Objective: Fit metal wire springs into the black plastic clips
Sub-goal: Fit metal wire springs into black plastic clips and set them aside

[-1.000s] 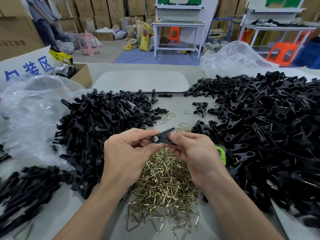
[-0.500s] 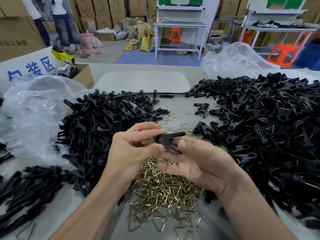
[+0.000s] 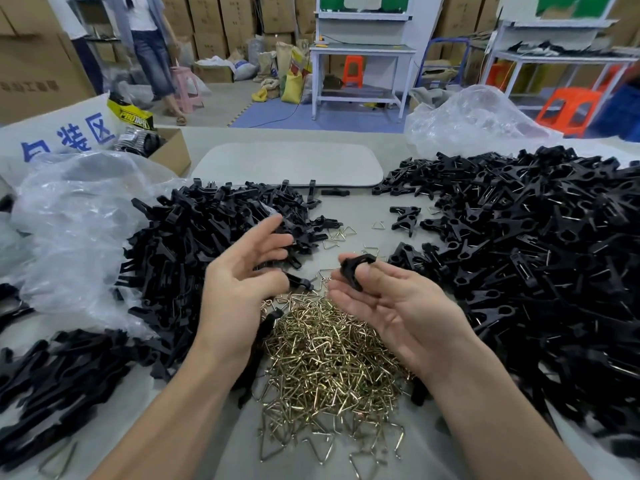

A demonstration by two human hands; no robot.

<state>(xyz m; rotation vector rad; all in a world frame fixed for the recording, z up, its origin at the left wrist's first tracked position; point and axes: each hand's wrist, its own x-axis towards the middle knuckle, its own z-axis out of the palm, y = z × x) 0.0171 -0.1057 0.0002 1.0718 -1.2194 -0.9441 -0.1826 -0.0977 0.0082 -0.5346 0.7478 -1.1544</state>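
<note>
Right grip: right hand (image 3: 391, 306), palm up, pinches one black clip (image 3: 354, 268) under its thumb.
Left grip: left hand (image 3: 239, 275) slack, fingers spread, holding nothing.
Clip: above the far edge of the wire springs (image 3: 329, 358) heap.

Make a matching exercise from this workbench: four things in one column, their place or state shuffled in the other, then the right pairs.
Column one
1. left hand
2. black clip
3. wire springs
4. grey mat

Column two
A. heaped on the table, nearest the person
B. lying flat at the far side, beyond the black piles
C. open, holding nothing
D. pinched at the fingertips of the right hand

Pairs: 1-C, 2-D, 3-A, 4-B
</note>
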